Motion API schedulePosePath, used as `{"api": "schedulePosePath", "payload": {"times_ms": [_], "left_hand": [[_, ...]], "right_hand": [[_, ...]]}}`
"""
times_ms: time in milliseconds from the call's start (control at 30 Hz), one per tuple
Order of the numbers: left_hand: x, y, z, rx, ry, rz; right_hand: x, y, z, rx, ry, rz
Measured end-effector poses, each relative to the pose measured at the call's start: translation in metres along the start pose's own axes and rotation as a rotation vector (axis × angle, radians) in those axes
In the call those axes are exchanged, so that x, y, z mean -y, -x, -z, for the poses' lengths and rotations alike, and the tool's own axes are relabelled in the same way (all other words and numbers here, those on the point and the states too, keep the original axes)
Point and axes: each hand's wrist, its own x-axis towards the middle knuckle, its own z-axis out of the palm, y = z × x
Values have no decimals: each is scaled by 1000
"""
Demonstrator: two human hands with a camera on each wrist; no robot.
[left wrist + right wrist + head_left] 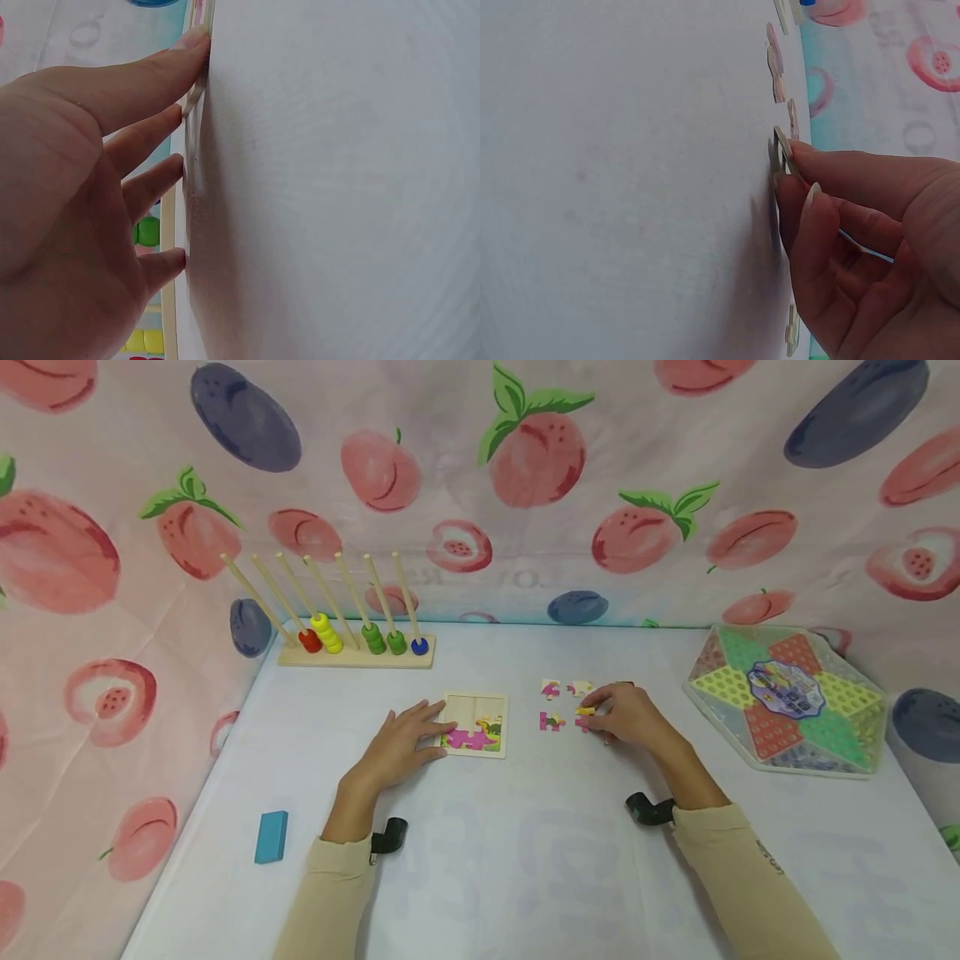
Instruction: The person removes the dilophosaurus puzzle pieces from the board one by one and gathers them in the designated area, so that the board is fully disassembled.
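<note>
A small wooden jigsaw tray point(492, 697) lies mid-table, its lower and right parts filled with pink, green and yellow pieces. My left hand point(397, 747) rests against the tray's left side, fingers spread; in the left wrist view the thumb point(169, 67) touches the tray's edge. To the right, my right hand point(632, 717) pinches a jigsaw piece point(786, 146) between thumb and fingers, tilted just above the table. Its picture is mostly hidden. Several loose pieces lie by that hand, among them a pink-and-green one point(552, 722) and a pink-and-cream one point(551, 690).
A wooden peg counter with coloured beads point(356, 658) stands at the back left. The blue block point(271, 837) lies at the left front. At the right is a hexagonal plastic-covered game board point(784, 702). A fruit-print cloth point(420, 552) hangs behind the table.
</note>
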Motion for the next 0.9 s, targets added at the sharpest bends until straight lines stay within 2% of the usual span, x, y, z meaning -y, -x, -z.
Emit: {"api": "schedulePosePath", "payload": {"times_ms": [400, 900], "left_hand": [[0, 2, 0, -19, 3, -17], [0, 1, -2, -20, 15, -18]], "right_hand": [[-1, 0, -2, -4, -5, -5], [-1, 3, -1, -45, 87, 40]]}}
